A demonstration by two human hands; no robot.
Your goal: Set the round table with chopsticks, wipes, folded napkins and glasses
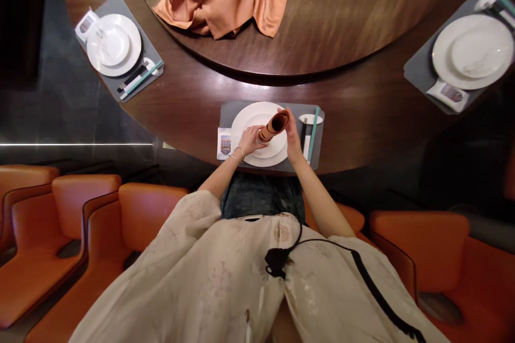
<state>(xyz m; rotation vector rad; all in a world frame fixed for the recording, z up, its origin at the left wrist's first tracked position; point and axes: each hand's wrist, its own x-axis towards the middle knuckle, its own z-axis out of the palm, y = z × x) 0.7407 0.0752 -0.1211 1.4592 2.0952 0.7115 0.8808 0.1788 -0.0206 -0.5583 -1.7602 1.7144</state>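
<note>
- Rolled napkin (pixel 275 125), rust-orange, sits tilted over the middle of the plate (pixel 243 123), its open end toward 2 o'clock; I cannot tell whether it touches the plate.
- Left hand (pixel 249 140): partly closed, fingers curled around the roll's lower end from 8 o'clock.
- Right hand (pixel 293 139): partly closed, holding the roll's upper side from 3 o'clock.
- Risk: the roll looks soft, so a looser grip could let it unwind or drop onto the plate.
- Risk: the right hand is near the chopsticks (pixel 313 134) and small dish (pixel 310 118); a swing toward 3 o'clock could knock them.
- Pose: both forearms angle inward from 6 o'clock over the mat (pixel 230 112) on the worktop (pixel 181 118), wrists bent, bangles (pixel 240 153) on the left wrist.
</note>
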